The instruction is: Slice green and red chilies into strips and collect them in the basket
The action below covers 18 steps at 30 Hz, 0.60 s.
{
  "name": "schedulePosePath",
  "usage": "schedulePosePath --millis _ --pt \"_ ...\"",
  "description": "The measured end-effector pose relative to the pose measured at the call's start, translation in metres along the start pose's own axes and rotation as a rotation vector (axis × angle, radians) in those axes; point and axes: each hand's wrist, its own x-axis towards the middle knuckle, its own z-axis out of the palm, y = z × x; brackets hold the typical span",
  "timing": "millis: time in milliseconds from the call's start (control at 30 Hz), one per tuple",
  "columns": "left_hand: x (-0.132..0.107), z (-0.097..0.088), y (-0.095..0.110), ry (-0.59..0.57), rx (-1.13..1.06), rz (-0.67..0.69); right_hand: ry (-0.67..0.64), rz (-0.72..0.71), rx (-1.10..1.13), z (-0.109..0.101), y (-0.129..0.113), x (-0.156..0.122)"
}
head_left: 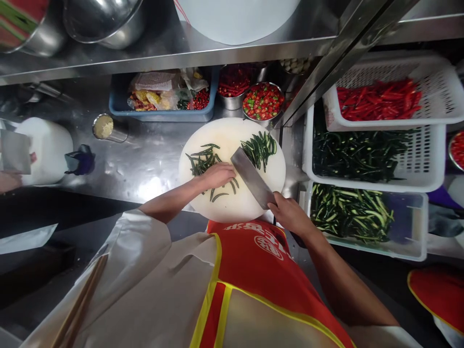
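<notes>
A round white cutting board [232,208] lies in front of me. My right hand [286,209] is closed round the handle of a cleaver [253,179], whose broad blade slants up and left over the board. Under the blade's far end and to its right is a pile of cut green chilies [259,147]. My left hand [219,175] is low over the board, fingers drawn together and pointing at the blade. Whatever they pinch, if anything, is hidden. Beside it lie dark green chilies [203,159], and several loose green chili pieces [219,195] are below the hand.
On the right stand a white basket of red chilies [380,101], a basket of dark green chilies [358,154] and a clear tub of cut green chilies [351,212]. Behind the board are a blue bin [163,115] and a bowl of chopped chilies [263,101]. A steel shelf [217,53] overhangs. Another person's cleaver [14,152] shows at left.
</notes>
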Motion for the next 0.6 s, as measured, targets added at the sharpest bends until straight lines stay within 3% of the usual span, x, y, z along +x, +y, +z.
schedulePosePath --millis 200,467,600 --pt "0.023 0.010 -0.008 0.133 0.062 -0.095 0.009 0.096 0.077 0.003 0.001 0.003" --pt "0.025 0.024 -0.011 0.268 0.053 -0.056 -0.047 0.017 -0.002 -0.018 0.008 -0.012" --pt "0.024 0.028 -0.012 0.291 0.053 -0.064 -0.067 -0.009 -0.051 -0.022 0.003 0.002"
